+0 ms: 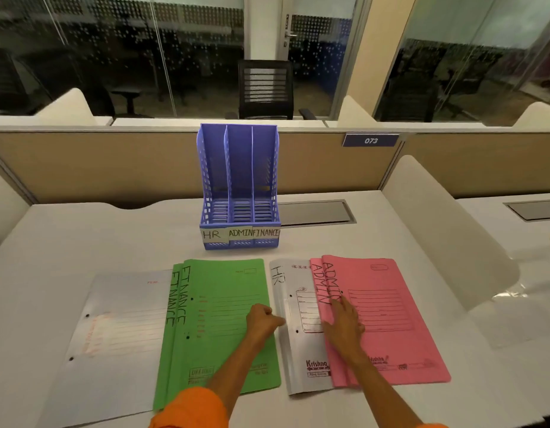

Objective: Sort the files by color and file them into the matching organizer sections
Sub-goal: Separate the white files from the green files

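Observation:
A blue three-slot organizer stands at the back of the desk, labelled HR, ADMIN and FINANCE; its slots hold nothing. Two green FINANCE files lie stacked in front of it, partly over a white file at the left. Two pink ADMIN files lie at the right, over a white HR file. My left hand rests as a fist at the green files' right edge, touching the white HR file's left edge. My right hand lies flat, fingers apart, on the pink files' left edge.
The white desk is bounded by a beige partition behind and a white curved divider at the right. A grey cable hatch sits beside the organizer. A black chair stands beyond the partition.

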Motion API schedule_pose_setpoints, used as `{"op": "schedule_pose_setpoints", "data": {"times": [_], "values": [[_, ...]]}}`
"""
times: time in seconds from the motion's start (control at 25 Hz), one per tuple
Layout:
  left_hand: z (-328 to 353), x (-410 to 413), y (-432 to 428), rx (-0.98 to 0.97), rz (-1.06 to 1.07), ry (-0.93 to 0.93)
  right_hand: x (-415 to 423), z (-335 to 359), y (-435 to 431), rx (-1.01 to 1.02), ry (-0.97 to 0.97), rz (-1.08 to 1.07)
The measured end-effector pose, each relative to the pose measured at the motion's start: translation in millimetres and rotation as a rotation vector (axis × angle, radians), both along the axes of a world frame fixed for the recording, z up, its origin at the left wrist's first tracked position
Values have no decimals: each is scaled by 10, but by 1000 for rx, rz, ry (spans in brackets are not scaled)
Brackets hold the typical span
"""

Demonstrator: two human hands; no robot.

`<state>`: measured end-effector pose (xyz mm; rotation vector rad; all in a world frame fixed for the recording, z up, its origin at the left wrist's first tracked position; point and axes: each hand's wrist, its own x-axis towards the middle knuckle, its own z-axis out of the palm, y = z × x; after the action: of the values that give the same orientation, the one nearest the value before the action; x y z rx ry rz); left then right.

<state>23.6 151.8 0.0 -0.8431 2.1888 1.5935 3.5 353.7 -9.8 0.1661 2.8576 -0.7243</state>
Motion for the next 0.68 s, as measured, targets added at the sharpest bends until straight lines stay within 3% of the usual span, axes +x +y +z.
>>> {"op": "schedule_pose_setpoints", "data": {"times": [0.32, 0.68], "values": [[-91, -122, 288, 76, 77, -111, 17, -59, 159, -45, -27, 50], [-43, -48, 413, 120, 70, 34, 12, -38, 130, -69, -2, 5]]}}
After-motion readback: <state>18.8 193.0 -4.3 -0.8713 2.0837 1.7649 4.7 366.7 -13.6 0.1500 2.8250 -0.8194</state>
